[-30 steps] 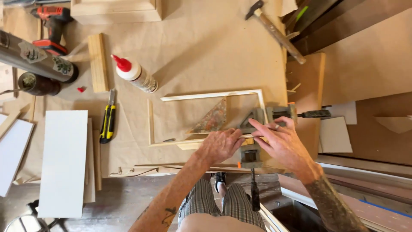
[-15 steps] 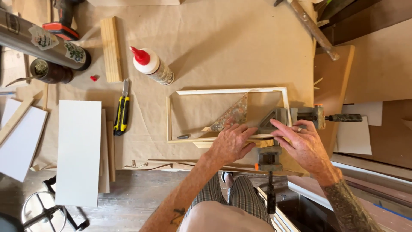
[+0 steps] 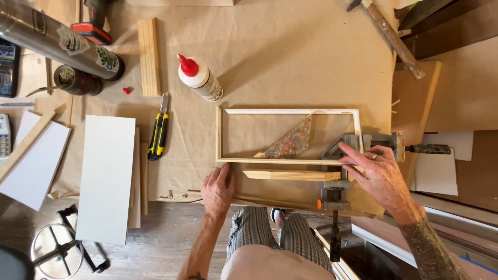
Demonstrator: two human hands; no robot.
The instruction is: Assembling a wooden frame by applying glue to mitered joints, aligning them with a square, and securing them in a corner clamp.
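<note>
Your left hand [image 3: 218,191] had left the frame's middle and lay flat, holding nothing, at the wooden frame's [image 3: 288,136] seven o'clock corner. Your right hand [image 3: 381,176] rested open on the corner clamp [image 3: 358,148] at four o'clock, so that joint seemed set.

A pale wooden frame [image 3: 288,136], a thin open rectangle, lies flat on the paper-covered bench [image 3: 290,57] near its front edge, long sides running parallel to that edge. A grey metal corner clamp [image 3: 346,150] grips the frame's front right corner. A loose pale wood strip [image 3: 290,175] lies just in front of the frame's near rail, parallel to it.
</note>
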